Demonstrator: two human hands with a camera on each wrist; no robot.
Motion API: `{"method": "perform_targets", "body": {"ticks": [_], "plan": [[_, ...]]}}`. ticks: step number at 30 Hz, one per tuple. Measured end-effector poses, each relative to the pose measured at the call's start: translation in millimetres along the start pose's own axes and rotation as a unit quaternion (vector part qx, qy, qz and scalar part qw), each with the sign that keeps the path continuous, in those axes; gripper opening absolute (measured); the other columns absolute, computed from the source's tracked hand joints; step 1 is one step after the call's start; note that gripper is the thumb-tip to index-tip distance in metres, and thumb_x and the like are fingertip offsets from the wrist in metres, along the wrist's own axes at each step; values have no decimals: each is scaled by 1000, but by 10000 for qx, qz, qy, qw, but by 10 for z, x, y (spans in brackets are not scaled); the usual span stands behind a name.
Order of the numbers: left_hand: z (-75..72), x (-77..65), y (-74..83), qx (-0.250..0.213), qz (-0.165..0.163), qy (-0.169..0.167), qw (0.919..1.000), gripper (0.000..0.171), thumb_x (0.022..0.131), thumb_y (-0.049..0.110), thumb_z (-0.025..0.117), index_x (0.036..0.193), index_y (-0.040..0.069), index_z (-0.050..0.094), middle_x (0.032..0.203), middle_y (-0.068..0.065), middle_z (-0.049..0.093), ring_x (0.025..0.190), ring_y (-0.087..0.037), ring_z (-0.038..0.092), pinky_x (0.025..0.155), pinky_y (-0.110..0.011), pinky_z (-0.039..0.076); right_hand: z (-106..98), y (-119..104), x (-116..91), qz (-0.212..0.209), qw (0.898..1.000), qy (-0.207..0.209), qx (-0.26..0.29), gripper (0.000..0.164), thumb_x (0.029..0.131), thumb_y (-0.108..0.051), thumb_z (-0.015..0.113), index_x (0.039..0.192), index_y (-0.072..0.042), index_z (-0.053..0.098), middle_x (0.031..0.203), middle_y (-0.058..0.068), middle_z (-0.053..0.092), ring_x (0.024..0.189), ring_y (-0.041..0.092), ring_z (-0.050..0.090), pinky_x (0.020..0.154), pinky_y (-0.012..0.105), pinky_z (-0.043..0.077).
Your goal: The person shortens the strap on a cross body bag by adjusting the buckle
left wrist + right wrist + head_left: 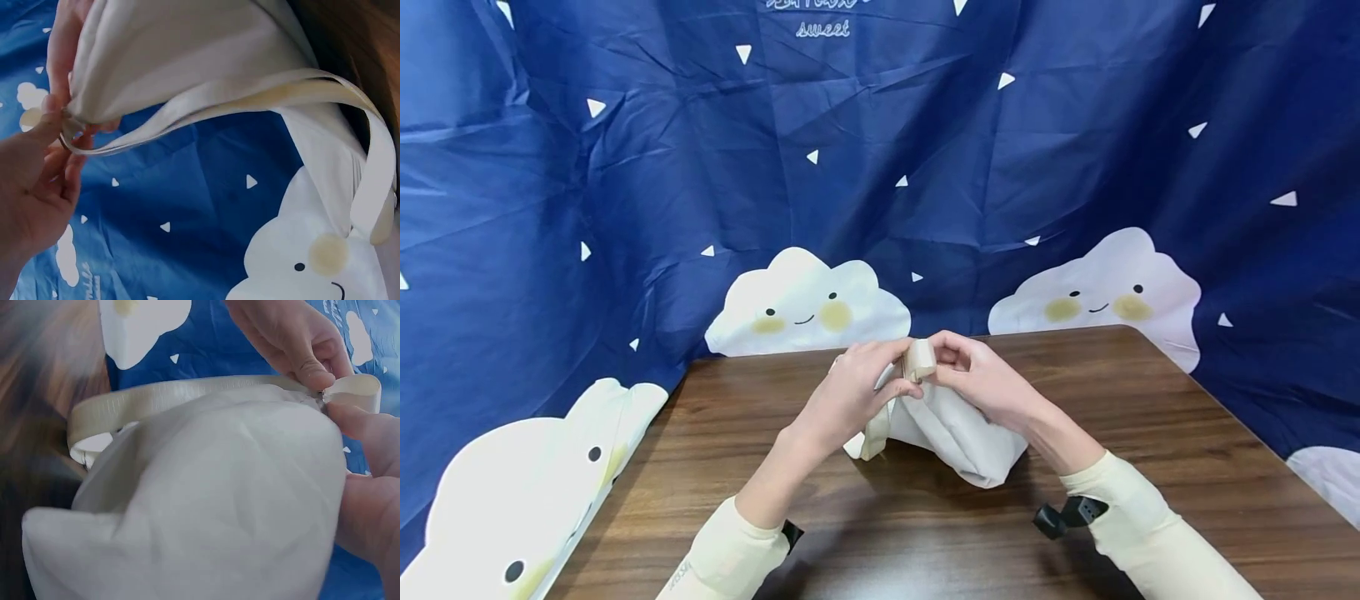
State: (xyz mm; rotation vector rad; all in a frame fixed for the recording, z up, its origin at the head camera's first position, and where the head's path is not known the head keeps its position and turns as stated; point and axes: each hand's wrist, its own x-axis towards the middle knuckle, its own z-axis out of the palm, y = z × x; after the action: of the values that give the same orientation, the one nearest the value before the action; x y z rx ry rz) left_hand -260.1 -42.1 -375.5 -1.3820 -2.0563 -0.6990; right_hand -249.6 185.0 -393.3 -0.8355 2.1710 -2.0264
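Observation:
A white cloth bag [973, 442] with a cream strap [919, 360] hangs between my hands, close over the table. My left hand [853, 392] pinches the strap at its looped end, thumb and fingertips on either side. Opposite it, my right hand [985, 379] grips the bag's top corner where the strap joins. A small dark metal piece [322, 401] shows at that joint in the right wrist view. From there the strap curves away in a long loop [375, 162] in the left wrist view. Part of the right hand's fingers is hidden behind the fabric.
A brown wood-grain table [745, 417] lies under the hands. Behind it and along its left side hangs a dark blue curtain [880, 208] with white triangles and smiling clouds. Dark wrist devices [1067, 517] sit at the cream sleeves [1157, 533].

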Motion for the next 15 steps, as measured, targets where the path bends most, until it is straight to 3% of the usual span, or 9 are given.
{"method": "perform_targets", "body": {"ticks": [3, 8, 11, 15], "plan": [[13, -13, 11, 246, 114, 91, 9996, 48, 83, 27, 82, 124, 11, 63, 105, 6, 67, 98, -12, 63, 94, -31, 48, 20, 35, 9, 127, 9993, 177, 290, 23, 95, -3, 69, 117, 2, 63, 107, 15, 69, 94, 23, 63, 80, 29, 53], [13, -32, 9, 640, 287, 249, 9972, 52, 81, 29, 84, 125, 8, 65, 107, 3, 70, 98, -13, 66, 95, -29, 49, 18, 17, 1, 53, 9976, 695, 4, 20, 90, -6, 75, 108, -1, 71, 98, 11, 71, 87, 19, 63, 74, 27, 53], [-15, -42, -10, 835, 282, 185, 9959, 51, 81, 24, 85, 124, 6, 66, 111, 0, 72, 103, -16, 68, 96, -32, 50, 5, -15, -7, 76, 9960, 887, 36, 18, 88, -4, 75, 105, -1, 72, 94, 10, 72, 83, 17, 64, 71, 26, 54], [-92, -56, -56, 937, 208, 21, 9954, 41, 84, 15, 85, 121, 6, 68, 109, 0, 73, 98, -17, 70, 88, -32, 54, -34, -80, -26, 201, 9937, 1037, 386, 15, 87, 1, 70, 102, -2, 72, 89, 8, 71, 76, 14, 64, 66, 25, 54]]}}
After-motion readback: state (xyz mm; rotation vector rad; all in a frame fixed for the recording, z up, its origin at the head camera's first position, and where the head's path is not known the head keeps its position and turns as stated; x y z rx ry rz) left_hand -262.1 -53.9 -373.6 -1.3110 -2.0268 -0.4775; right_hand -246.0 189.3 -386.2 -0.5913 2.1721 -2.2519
